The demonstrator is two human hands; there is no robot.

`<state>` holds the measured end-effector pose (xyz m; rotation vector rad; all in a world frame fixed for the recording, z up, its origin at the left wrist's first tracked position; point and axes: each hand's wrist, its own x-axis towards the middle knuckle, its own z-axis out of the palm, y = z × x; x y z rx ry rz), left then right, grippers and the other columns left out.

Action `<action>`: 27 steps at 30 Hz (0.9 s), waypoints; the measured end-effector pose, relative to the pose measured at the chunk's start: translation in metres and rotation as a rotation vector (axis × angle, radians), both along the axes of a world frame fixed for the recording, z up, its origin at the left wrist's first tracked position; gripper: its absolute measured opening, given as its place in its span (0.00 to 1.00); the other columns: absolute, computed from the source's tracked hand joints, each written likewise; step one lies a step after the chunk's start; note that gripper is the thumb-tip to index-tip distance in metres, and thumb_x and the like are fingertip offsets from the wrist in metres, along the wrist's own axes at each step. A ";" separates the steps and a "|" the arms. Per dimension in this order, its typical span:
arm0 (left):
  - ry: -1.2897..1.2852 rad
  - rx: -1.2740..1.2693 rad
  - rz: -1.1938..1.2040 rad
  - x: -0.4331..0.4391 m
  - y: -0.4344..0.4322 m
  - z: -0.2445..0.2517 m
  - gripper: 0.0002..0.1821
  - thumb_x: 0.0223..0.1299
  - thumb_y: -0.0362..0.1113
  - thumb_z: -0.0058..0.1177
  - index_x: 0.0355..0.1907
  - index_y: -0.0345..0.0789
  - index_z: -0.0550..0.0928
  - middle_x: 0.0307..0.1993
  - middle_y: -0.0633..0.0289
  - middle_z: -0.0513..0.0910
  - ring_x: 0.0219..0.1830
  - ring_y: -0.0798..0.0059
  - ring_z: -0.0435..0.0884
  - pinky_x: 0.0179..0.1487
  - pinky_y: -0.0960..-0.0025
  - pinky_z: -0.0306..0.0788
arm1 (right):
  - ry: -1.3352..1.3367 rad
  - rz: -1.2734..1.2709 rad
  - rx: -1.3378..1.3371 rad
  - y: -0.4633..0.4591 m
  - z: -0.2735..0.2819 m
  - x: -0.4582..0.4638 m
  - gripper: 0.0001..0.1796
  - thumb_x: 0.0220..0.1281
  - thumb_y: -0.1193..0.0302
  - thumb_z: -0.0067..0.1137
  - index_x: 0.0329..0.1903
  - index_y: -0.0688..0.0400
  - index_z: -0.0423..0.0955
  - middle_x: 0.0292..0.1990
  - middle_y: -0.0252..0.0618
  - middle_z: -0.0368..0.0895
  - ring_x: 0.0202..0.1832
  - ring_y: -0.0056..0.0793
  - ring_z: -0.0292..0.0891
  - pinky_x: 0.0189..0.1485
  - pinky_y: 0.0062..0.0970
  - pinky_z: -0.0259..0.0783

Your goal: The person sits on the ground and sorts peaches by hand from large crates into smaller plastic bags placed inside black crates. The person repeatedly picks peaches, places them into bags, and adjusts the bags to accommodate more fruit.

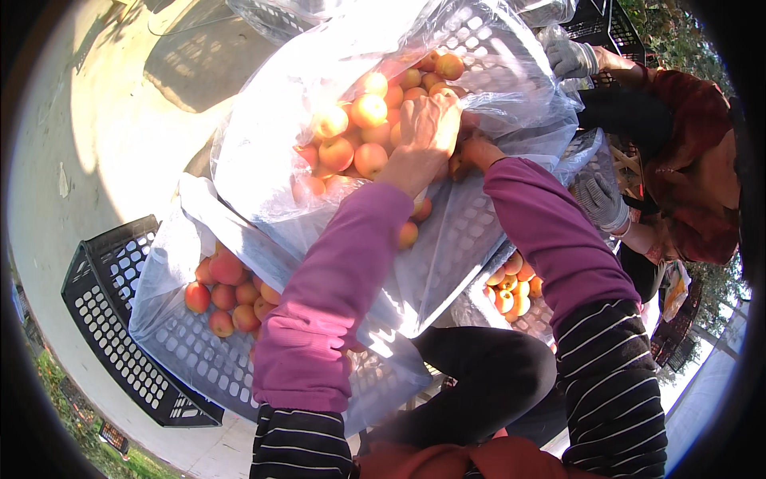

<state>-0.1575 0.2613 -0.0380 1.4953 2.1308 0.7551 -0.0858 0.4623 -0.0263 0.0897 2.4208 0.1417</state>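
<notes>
Before me sits a crate lined with clear plastic film (263,173), with a heap of red-and-yellow fruits (369,111) that look like apples. My left hand (432,123) reaches over the heap from above, its fingers bent down and their tips hidden among the fruits. Close beside it, my right hand (479,151) is down at the heap's right side, touching fruit. Its fingers are mostly hidden by shadow and my left hand, so its grip does not show. A few fruits (408,235) lie lower in the film, near my left sleeve.
A lined crate of fruits (233,293) stands at lower left, against a black plastic crate (119,335). More fruits (514,290) lie in a lined crate under my right arm. At right, another person's gloved hands (600,200) are near the film. Sunlit concrete floor (108,120) extends left.
</notes>
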 end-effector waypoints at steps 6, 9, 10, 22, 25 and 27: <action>0.127 0.157 0.057 0.004 0.006 0.008 0.21 0.52 0.32 0.49 0.52 0.32 0.75 0.45 0.49 0.78 0.46 0.58 0.78 0.53 0.59 0.69 | -0.224 -0.485 -0.465 0.013 0.005 -0.003 0.34 0.32 0.50 0.73 0.47 0.51 0.81 0.43 0.41 0.84 0.47 0.38 0.79 0.52 0.35 0.72; 0.298 0.286 0.101 0.000 0.013 0.022 0.25 0.50 0.30 0.50 0.55 0.28 0.72 0.47 0.48 0.76 0.48 0.57 0.76 0.56 0.58 0.67 | -0.290 -0.309 -0.373 0.034 -0.002 0.003 0.34 0.32 0.51 0.74 0.46 0.53 0.81 0.43 0.42 0.84 0.47 0.39 0.79 0.51 0.35 0.72; 0.353 0.314 0.119 -0.002 0.015 0.026 0.27 0.49 0.30 0.50 0.56 0.27 0.71 0.47 0.47 0.76 0.48 0.57 0.75 0.57 0.58 0.66 | -0.253 -0.242 -0.335 0.037 -0.004 0.002 0.33 0.32 0.51 0.74 0.46 0.53 0.81 0.42 0.42 0.84 0.47 0.39 0.79 0.51 0.35 0.72; 0.629 0.091 -0.001 0.051 0.038 0.019 0.09 0.52 0.34 0.47 0.37 0.36 0.75 0.33 0.60 0.72 0.41 0.66 0.74 0.50 0.62 0.65 | 0.028 -0.457 -0.657 0.012 0.212 -0.011 0.38 0.43 0.53 0.74 0.59 0.54 0.73 0.49 0.43 0.79 0.49 0.39 0.77 0.54 0.37 0.71; 0.483 0.354 -0.095 0.065 0.036 0.030 0.06 0.52 0.32 0.48 0.33 0.35 0.77 0.31 0.56 0.77 0.39 0.61 0.78 0.42 0.60 0.68 | 0.170 -0.359 -0.513 0.028 0.172 -0.040 0.38 0.43 0.54 0.73 0.58 0.56 0.73 0.48 0.40 0.81 0.52 0.37 0.76 0.55 0.34 0.71; 0.171 0.416 -0.207 0.070 0.039 0.041 0.05 0.50 0.30 0.50 0.27 0.32 0.78 0.28 0.51 0.80 0.34 0.55 0.82 0.31 0.57 0.72 | 0.003 -0.319 -0.433 0.043 0.122 -0.059 0.38 0.41 0.56 0.73 0.57 0.57 0.74 0.48 0.41 0.81 0.51 0.39 0.77 0.55 0.34 0.70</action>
